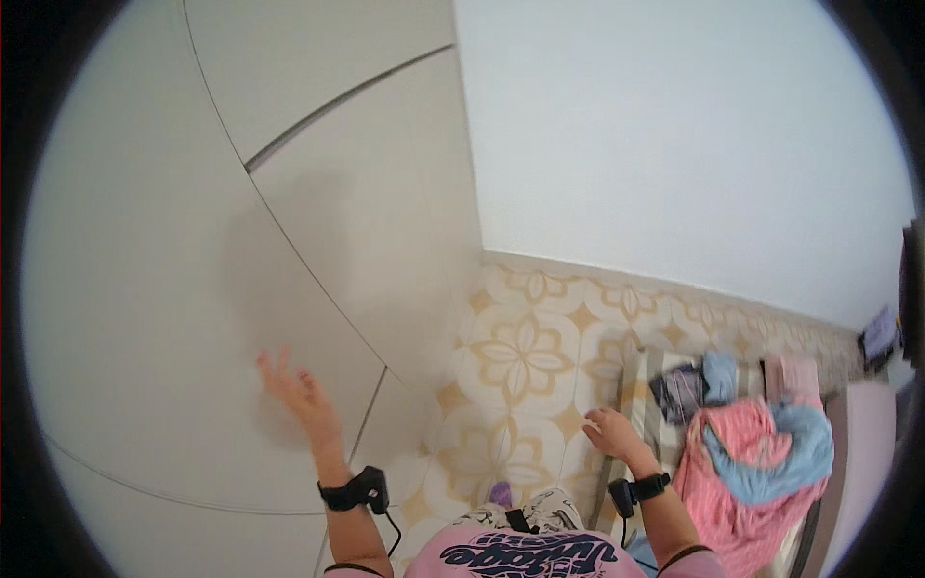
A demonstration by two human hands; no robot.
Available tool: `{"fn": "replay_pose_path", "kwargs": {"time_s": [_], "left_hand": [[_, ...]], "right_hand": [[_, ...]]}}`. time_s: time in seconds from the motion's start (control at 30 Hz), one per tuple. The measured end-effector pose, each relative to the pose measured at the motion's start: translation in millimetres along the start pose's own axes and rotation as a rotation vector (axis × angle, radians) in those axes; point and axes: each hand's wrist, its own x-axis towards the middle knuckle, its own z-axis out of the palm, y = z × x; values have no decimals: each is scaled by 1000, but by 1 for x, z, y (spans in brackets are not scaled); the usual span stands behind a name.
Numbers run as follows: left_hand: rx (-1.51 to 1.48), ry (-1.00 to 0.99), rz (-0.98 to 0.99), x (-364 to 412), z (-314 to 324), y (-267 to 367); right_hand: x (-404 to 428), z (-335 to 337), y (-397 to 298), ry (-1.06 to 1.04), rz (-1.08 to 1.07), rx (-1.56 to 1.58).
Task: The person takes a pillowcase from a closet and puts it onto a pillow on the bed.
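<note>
My left hand [302, 401] is raised in front of the pale wardrobe doors [159, 303], fingers spread and nothing in them. Whether its fingertips touch the panel I cannot tell. My right hand [614, 433] hangs over the floor beside the edge of the bed, with bent fingers apart and no object held. Nearest to it on the mattress [632, 390] lie dark folded clothes [678, 394]. A pink and light-blue blanket [759, 455] is heaped further right. Each wrist bears a black strap with a small device and a cable.
A dark recessed groove [347, 97] runs across the wardrobe front. The white wall [672, 144] meets a floor of flower-patterned tiles [524, 354]. Light-blue folded cloth [720, 377] and pink folded cloth [791, 377] lie on the bed, whose headboard or end panel [860, 441] stands at right.
</note>
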Motion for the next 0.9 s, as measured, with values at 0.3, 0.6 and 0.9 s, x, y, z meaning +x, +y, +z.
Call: {"fn": "replay_pose_path", "kwargs": {"time_s": [0.3,0.6,0.9], "left_hand": [[-101,-116,68,135,224,68],[165,71,161,292,338,87],[476,42,302,366,358,83]], "right_hand": [[261,-79,104,-155,-47,3],[639,-202,-31,59,-811,143],[798,-218,-243,418,-1148,434]]}}
